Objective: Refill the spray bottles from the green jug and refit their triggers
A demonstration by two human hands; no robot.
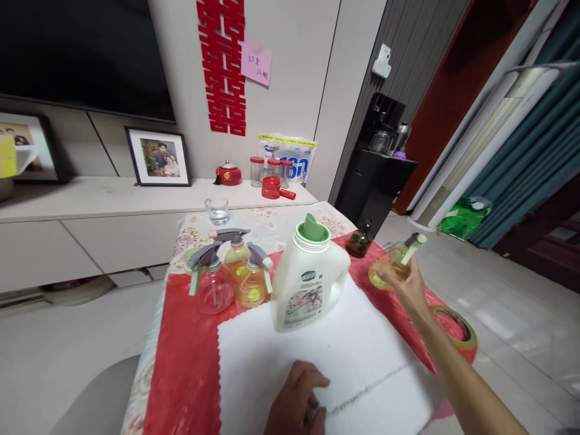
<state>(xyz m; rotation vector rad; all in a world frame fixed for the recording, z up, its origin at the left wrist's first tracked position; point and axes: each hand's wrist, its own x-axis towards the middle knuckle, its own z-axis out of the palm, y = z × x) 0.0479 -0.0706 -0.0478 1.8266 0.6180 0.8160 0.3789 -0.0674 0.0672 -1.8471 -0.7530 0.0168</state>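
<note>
At the right table edge, my right hand point(410, 284) is wrapped round a yellow spray bottle point(399, 257) with a pale green trigger. My left hand point(296, 402) rests on the white cloth point(362, 344) near the front, fingers curled; whatever they may hold is hidden. In front of it stands a large white detergent jug point(306, 278) with a green spout insert point(312, 228) in its open neck. Left of the jug, a pink spray bottle point(216, 291) and two yellowish ones, an amber-yellow spray bottle point(252, 287) and a paler spray bottle point(236, 254), stand close together.
A dark brown bottle point(359, 243) stands behind the jug to the right. A roll of tape point(466, 329) lies on the red sheet point(185, 350). A glass cup point(217, 211) sits at the back. Jars point(256, 172) and a red scoop point(272, 188) rest on the cabinet.
</note>
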